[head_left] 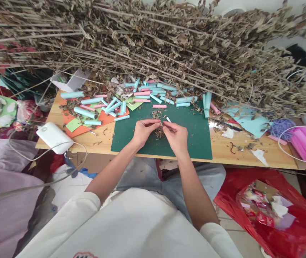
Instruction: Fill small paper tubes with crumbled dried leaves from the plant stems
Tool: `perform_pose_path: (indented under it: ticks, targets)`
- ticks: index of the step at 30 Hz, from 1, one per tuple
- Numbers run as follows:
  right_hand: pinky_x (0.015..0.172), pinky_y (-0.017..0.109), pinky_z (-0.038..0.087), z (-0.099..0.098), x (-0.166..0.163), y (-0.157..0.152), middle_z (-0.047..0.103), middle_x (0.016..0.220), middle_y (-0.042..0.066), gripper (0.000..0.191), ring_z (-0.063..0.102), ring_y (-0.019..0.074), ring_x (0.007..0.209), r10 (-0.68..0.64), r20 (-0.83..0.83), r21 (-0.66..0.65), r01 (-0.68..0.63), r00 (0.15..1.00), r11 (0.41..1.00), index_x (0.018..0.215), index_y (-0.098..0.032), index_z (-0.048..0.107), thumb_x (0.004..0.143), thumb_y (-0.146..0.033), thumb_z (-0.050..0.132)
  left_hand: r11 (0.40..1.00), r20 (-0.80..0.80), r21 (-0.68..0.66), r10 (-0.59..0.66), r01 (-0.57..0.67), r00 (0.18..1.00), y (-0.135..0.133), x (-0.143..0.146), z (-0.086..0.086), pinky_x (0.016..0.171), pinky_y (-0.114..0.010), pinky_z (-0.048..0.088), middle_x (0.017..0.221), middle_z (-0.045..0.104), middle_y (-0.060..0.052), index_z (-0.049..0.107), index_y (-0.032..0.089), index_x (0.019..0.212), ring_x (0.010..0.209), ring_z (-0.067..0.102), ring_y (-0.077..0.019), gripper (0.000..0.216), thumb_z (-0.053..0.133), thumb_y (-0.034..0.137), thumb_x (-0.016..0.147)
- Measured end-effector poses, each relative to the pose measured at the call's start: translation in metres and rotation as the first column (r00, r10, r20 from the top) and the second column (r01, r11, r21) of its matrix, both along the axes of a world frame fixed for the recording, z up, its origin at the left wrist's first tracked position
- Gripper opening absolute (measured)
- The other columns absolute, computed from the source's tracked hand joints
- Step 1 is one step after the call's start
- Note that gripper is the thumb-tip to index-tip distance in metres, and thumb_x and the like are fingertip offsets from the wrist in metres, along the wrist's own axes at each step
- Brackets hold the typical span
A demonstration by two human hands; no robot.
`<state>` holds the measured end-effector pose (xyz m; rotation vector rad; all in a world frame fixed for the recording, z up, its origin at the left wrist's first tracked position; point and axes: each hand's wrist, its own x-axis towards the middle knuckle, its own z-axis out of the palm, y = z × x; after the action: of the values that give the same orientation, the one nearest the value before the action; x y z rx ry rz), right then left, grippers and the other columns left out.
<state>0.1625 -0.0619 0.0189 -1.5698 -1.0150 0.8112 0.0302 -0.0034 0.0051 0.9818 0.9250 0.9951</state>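
Observation:
Over a green cutting mat [198, 143], my left hand [143, 132] and my right hand [177, 139] meet with thumbs and fingertips pinched together. A bit of brown dried leaf [161, 124] shows between the fingertips, partly hidden by them. Directly below and behind them lies a small heap of crumbled dried leaves [158, 134]. A short white stick-like piece [168, 119] is just beyond my right fingers; whether it touches them I cannot tell. Farther back on the mat rests a pink paper tube [159, 106].
Many blue paper tubes [186, 99] and pink ones are strewn behind the mat. A big bundle of dried leafy stems [142, 43] spans the back. On the left sits a white power bank [54, 138] with a cable. A red rubbish bag [230, 190] stands open at lower right.

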Motion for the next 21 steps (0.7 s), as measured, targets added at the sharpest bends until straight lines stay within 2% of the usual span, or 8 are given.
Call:
perform_pose_path:
  ticks: [4, 7, 9, 11, 13, 15, 16, 21]
  targets:
    - [0.072, 0.032, 0.059, 0.006, -0.001, -0.001, 0.077, 0.088, 0.006, 0.021, 0.072, 0.0198, 0.074, 0.018, 0.187, 0.032, -0.024, 0.982, 0.999, 0.091, -0.019, 0.077, 0.081, -0.033, 0.065, 0.997, -0.071, 0.072, -0.019, 0.024, 0.997, -0.003, 0.001, 0.002, 0.08, -0.033, 0.056, 0.088, 0.077, -0.006, 0.079, 0.017, 0.084, 0.082, 0.07, -0.0194, 0.024, 0.083, 0.031, 0.065]
    - [0.072, 0.032, 0.057, 0.009, -0.002, -0.001, 0.075, 0.083, 0.007, 0.019, 0.069, 0.019, 0.07, 0.03, 0.424, 0.047, -0.055, 0.905, 0.997, 0.085, -0.019, 0.076, 0.084, -0.027, 0.058, 0.983, -0.162, 0.175, -0.027, 0.055, 0.986, -0.005, 0.002, 0.003, 0.076, -0.031, 0.057, 0.086, 0.077, -0.006, 0.079, 0.017, 0.084, 0.079, 0.07, -0.0185, 0.019, 0.079, 0.029, 0.069]
    - [0.074, 0.034, 0.055, 0.009, -0.003, -0.002, 0.074, 0.081, 0.007, 0.019, 0.067, 0.0191, 0.07, 0.023, 0.509, 0.057, -0.061, 0.86, 0.997, 0.083, -0.018, 0.074, 0.083, -0.023, 0.056, 0.968, -0.221, 0.238, -0.024, 0.078, 0.975, -0.006, 0.002, 0.004, 0.075, -0.03, 0.056, 0.085, 0.076, -0.006, 0.079, 0.017, 0.084, 0.076, 0.07, -0.0173, 0.016, 0.076, 0.027, 0.071]
    - [0.072, 0.034, 0.055, 0.006, -0.004, -0.001, 0.073, 0.079, 0.007, 0.017, 0.066, 0.019, 0.068, 0.006, 0.409, 0.056, -0.031, 0.913, 0.998, 0.08, -0.018, 0.073, 0.081, -0.023, 0.057, 0.97, -0.22, 0.226, -0.041, 0.091, 0.975, -0.006, 0.002, 0.005, 0.074, -0.029, 0.056, 0.084, 0.076, -0.006, 0.078, 0.017, 0.083, 0.074, 0.07, -0.0167, 0.016, 0.076, 0.027, 0.071]
    - [0.067, 0.033, 0.056, 0.001, -0.003, 0.001, 0.072, 0.074, 0.005, 0.016, 0.066, 0.0183, 0.064, -0.02, 0.144, 0.033, 0.015, 0.989, 0.999, 0.079, -0.017, 0.072, 0.078, -0.028, 0.06, 0.987, -0.146, 0.133, -0.067, 0.086, 0.987, -0.005, 0.001, 0.005, 0.073, -0.029, 0.056, 0.081, 0.076, -0.006, 0.077, 0.016, 0.083, 0.073, 0.069, -0.0165, 0.021, 0.079, 0.03, 0.068]
    - [0.065, 0.033, 0.057, -0.005, 0.0, 0.003, 0.072, 0.07, 0.004, 0.018, 0.066, 0.018, 0.062, -0.05, -0.085, -0.004, 0.05, 0.995, 0.999, 0.08, -0.017, 0.072, 0.075, -0.033, 0.065, 0.997, -0.045, 0.023, -0.075, 0.076, 0.996, -0.004, 0.0, 0.004, 0.073, -0.03, 0.056, 0.078, 0.075, -0.005, 0.076, 0.015, 0.084, 0.071, 0.069, -0.0161, 0.027, 0.083, 0.033, 0.064]
    - [0.067, 0.034, 0.058, -0.008, 0.002, 0.004, 0.073, 0.072, 0.004, 0.019, 0.067, 0.0182, 0.064, -0.059, -0.129, -0.016, 0.058, 0.99, 0.998, 0.081, -0.017, 0.073, 0.074, -0.034, 0.067, 0.997, -0.004, -0.015, -0.069, 0.069, 0.998, -0.003, -0.001, 0.003, 0.074, -0.03, 0.056, 0.077, 0.075, -0.005, 0.075, 0.015, 0.084, 0.07, 0.069, -0.0158, 0.03, 0.084, 0.034, 0.063]
    - [0.084, 0.037, 0.06, -0.008, 0.005, -0.001, 0.076, 0.096, 0.006, 0.029, 0.072, 0.0192, 0.081, 0.044, 0.043, 0.003, -0.045, 0.998, 0.999, 0.104, -0.02, 0.075, 0.079, -0.027, 0.063, 0.998, 0.002, -0.025, -0.061, 0.061, 0.998, 0.0, -0.003, 0.001, 0.079, -0.031, 0.055, 0.078, 0.074, -0.004, 0.075, 0.015, 0.081, 0.074, 0.069, -0.0157, 0.03, 0.086, 0.033, 0.06]
